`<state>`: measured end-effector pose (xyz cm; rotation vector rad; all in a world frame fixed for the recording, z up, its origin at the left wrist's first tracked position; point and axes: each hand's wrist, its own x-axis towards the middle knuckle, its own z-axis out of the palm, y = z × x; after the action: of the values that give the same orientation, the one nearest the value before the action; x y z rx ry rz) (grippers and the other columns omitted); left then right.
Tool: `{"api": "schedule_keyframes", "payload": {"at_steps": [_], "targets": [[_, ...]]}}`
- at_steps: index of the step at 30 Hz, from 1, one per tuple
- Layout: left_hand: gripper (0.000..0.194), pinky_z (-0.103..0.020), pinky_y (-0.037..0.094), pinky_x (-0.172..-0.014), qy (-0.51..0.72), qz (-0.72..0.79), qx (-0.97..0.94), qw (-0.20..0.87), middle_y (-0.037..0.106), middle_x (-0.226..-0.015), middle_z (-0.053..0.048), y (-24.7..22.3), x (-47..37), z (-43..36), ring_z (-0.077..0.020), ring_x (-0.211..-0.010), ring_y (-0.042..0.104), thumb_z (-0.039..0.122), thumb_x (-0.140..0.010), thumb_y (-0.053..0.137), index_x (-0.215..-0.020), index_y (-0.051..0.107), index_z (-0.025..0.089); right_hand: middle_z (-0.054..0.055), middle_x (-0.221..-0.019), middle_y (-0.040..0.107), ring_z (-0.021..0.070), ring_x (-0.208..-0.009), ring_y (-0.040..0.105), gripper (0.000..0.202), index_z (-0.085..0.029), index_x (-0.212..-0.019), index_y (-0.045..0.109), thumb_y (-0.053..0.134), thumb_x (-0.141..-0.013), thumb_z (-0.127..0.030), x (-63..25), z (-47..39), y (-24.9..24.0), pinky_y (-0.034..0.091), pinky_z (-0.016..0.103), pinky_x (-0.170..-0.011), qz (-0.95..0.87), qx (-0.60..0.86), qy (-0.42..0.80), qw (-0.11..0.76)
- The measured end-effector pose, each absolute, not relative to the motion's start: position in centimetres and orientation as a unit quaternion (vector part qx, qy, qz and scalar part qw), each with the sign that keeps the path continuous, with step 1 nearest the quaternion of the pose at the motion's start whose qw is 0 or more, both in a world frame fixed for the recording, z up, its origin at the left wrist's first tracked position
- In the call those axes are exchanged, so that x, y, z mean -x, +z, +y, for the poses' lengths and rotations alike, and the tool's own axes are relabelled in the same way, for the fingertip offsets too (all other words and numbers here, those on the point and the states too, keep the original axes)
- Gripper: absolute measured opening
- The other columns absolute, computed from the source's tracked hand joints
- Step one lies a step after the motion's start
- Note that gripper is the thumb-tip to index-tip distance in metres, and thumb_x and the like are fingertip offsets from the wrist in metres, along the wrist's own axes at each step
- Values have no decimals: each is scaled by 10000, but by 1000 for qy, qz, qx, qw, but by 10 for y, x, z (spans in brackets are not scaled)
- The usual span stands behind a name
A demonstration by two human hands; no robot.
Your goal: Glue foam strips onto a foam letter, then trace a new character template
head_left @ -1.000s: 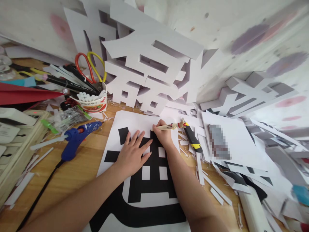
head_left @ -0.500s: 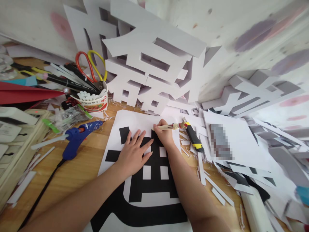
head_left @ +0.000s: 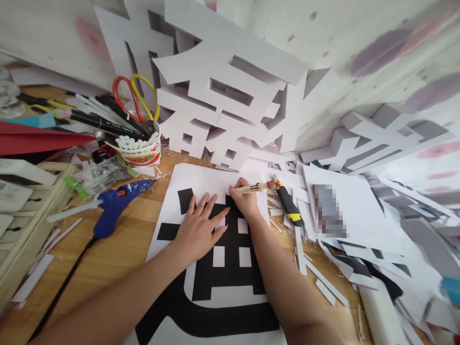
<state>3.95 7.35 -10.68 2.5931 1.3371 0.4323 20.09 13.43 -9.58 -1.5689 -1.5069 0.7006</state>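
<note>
My left hand [head_left: 201, 230] lies flat with its fingers spread, pressing on a black cut-out character [head_left: 230, 275]. Beneath that sits a white sheet [head_left: 192, 177] on the wooden table. Pinched in my right hand [head_left: 245, 200] is a cream-coloured pen [head_left: 257, 187] with a red-trimmed top end. Its tip is at the upper edge of the black character, just right of my left fingertips. A utility knife [head_left: 288, 203], black and yellow, lies a little to the right of my right hand.
To the left lies a blue glue gun [head_left: 114, 206] with its cord. Behind it stands a paper tub [head_left: 140, 154] holding glue sticks and scissors [head_left: 134, 98]. Large white foam-board characters [head_left: 230, 72] lean on the wall. Paper offcuts [head_left: 325, 292] and a white board [head_left: 362, 206] lie right.
The pen's top end has tilted or turned slightly in my right hand, its tip staying at the same spot. My left hand remains in place.
</note>
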Motion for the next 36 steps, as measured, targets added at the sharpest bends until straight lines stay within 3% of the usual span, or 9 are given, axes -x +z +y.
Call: {"api": "schedule_keyframes", "payload": {"at_steps": [10,13,16,20,28,36], "targets": [[467,-514,100,-1054,141,454,-875,96,312,-1427,-64,-105,-40,73,-282,-1330,181,490,-888,273,-1309,392,329,-80,-477,325,82,-467,326,273,-217,-550,323,528,-692,-330,-201,133,-96,294,223,-479,-594,631,276,417],[463,-515,102,-1053,142,454,-875,95,313,-1427,-59,-105,-40,73,-283,-1329,184,485,-888,281,-1308,395,327,-68,-515,440,97,-497,434,254,-216,-609,399,550,-715,-389,-200,133,-97,357,229,-516,-585,629,283,427],[460,-510,99,-1056,145,454,-874,92,313,-1427,-61,-105,-40,73,-280,-1329,185,482,-889,282,-1305,399,324,-32,-630,595,136,-594,567,245,-222,-784,492,581,-720,-441,-200,133,-97,421,261,-602,-590,621,289,428],[458,-509,102,-1057,146,452,-875,92,317,-1425,-57,-105,-40,73,-279,-1329,186,481,-890,281,-1304,400,325,-9,-675,658,181,-694,636,270,-240,-919,534,555,-757,-455,-200,132,-95,451,307,-686,-596,646,262,398],[454,-505,114,-1056,145,453,-875,85,322,-1423,-62,-105,-40,73,-273,-1328,192,477,-890,290,-1304,401,328,-18,-699,691,167,-824,659,293,-249,-1013,578,470,-824,-446,-204,131,-94,469,290,-782,-633,641,264,345],[464,-502,108,-1057,140,454,-876,86,318,-1422,-89,-103,-39,73,-277,-1329,189,485,-891,271,-1306,401,324,-4,-720,699,166,-815,656,326,-231,-1040,583,479,-818,-445,-206,128,-90,485,291,-778,-631,630,278,357]]}}
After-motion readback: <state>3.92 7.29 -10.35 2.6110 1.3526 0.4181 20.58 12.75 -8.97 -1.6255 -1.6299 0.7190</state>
